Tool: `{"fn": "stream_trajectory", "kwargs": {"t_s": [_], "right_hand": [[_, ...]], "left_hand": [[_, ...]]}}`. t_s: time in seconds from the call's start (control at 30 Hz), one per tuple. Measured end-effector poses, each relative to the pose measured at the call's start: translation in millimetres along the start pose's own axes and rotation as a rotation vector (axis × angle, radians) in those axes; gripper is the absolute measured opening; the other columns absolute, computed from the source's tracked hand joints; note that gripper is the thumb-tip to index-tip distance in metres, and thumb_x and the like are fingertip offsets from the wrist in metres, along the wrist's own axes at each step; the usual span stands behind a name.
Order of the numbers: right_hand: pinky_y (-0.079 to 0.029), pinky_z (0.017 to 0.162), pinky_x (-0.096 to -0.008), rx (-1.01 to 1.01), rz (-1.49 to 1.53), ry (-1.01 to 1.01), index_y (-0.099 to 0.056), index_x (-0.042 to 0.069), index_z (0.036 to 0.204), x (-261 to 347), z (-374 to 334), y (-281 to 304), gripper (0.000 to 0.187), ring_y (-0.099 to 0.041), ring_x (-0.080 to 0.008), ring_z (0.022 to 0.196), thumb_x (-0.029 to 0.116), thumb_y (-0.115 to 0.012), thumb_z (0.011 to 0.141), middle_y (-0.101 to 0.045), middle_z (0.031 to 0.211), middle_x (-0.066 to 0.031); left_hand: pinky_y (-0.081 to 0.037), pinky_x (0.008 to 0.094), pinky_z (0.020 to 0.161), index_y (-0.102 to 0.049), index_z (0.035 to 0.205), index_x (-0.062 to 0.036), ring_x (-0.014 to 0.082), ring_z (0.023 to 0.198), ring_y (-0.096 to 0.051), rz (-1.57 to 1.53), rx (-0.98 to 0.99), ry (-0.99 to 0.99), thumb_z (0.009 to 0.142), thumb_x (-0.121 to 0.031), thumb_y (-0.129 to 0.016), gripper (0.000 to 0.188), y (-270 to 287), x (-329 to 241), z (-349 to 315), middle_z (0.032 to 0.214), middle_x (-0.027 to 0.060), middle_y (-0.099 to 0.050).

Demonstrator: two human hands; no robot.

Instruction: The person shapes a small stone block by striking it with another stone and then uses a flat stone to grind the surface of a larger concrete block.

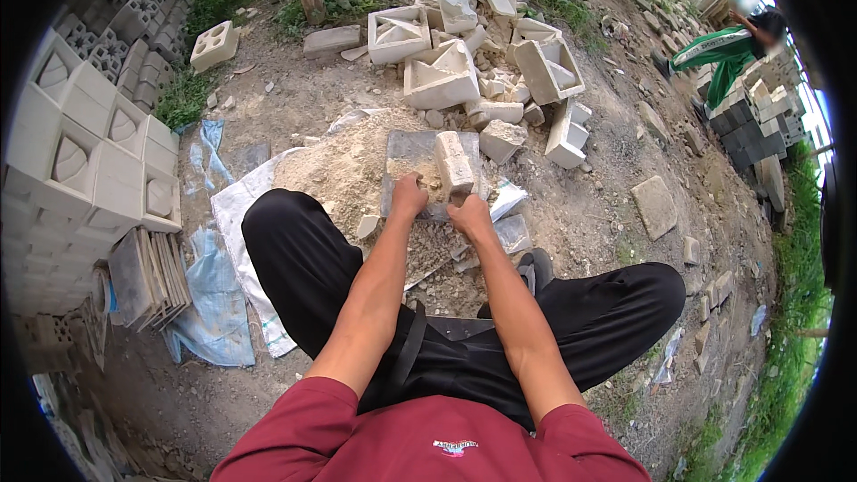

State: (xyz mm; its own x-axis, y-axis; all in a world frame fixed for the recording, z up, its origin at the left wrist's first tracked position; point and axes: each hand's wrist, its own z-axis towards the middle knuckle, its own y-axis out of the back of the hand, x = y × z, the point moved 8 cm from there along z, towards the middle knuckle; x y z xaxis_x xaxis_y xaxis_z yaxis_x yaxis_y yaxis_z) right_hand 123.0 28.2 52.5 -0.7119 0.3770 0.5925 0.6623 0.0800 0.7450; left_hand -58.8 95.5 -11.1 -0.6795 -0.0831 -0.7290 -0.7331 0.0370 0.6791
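A dusty dark grey slab (397,145) lies on pale crushed rubble in front of my knees. On its right part is a long, pale, dust-covered block (453,159), with its near end by my right hand. My left hand (410,195) is closed over the slab's near left part; what its fingers hold, if anything, is hidden. My right hand (470,216) is closed just below the block's near end, beside a small dark part. I cannot tell whether that dark part joins the block.
Broken pale blocks (442,74) are heaped beyond the slab. A white sheet (241,214) lies under the rubble. Stacked vent blocks (89,138) and leaning boards (147,281) stand at left. Another person in green trousers (728,58) is at far right, near grey blocks (754,134).
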Motion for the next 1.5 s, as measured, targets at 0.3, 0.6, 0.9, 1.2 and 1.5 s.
{"fn": "stream_trajectory", "kwargs": {"t_s": [0.3, 0.6, 0.9, 1.2, 1.5], "right_hand": [[-0.051, 0.08, -0.046, -0.123, -0.023, 0.025, -0.064, -0.011, 0.091, -17, -2, -6, 0.052, -0.063, -0.045, 0.092, 0.039, -0.065, 0.076, -0.064, 0.092, -0.0325], [-0.05, 0.083, -0.0474, -0.033, 0.09, 0.054, -0.061, -0.012, 0.097, 21, -12, -9, 0.052, -0.062, -0.0449, 0.095, 0.036, -0.065, 0.077, -0.062, 0.096, -0.0345], [-0.05, 0.082, -0.0484, 0.086, 0.018, 0.057, -0.056, -0.013, 0.106, 36, -18, -11, 0.054, -0.062, -0.0455, 0.093, 0.031, -0.066, 0.077, -0.063, 0.092, -0.0341], [-0.05, 0.087, -0.0477, 0.031, -0.031, 0.048, -0.049, -0.014, 0.113, 18, -19, -30, 0.061, -0.061, -0.0456, 0.099, 0.033, -0.067, 0.078, -0.062, 0.102, -0.033], [-0.05, 0.083, -0.0447, -0.162, 0.297, 0.038, -0.062, -0.012, 0.094, 18, -9, 3, 0.051, -0.063, -0.0437, 0.095, 0.036, -0.063, 0.078, -0.064, 0.094, -0.0329]], "left_hand": [[-0.05, 0.041, 0.088, -0.068, 0.105, -0.0021, 0.037, 0.096, -0.064, -0.034, 0.209, -0.058, 0.068, -0.012, -0.063, 0.038, -21, -53, -16, 0.099, 0.0247, -0.066], [-0.05, 0.0398, 0.085, -0.068, 0.104, -0.0009, 0.0348, 0.095, -0.065, -0.14, -0.145, 0.238, 0.069, -0.01, -0.06, 0.037, 17, 4, -12, 0.1, 0.0229, -0.067], [-0.05, 0.0346, 0.078, -0.067, 0.105, -0.0027, 0.0256, 0.084, -0.066, -0.287, -0.417, 0.289, 0.073, -0.01, -0.062, 0.033, 58, 30, 5, 0.091, 0.0144, -0.068], [-0.051, 0.032, 0.075, -0.066, 0.101, -0.0003, 0.0227, 0.077, -0.064, -0.232, -0.413, 0.268, 0.073, -0.01, -0.063, 0.03, 48, 20, 0, 0.082, 0.0114, -0.066], [-0.051, 0.0349, 0.078, -0.065, 0.104, -0.0026, 0.0255, 0.083, -0.066, -0.2, -0.384, 0.227, 0.075, -0.011, -0.065, 0.031, 51, 8, -15, 0.09, 0.0146, -0.067]]}}
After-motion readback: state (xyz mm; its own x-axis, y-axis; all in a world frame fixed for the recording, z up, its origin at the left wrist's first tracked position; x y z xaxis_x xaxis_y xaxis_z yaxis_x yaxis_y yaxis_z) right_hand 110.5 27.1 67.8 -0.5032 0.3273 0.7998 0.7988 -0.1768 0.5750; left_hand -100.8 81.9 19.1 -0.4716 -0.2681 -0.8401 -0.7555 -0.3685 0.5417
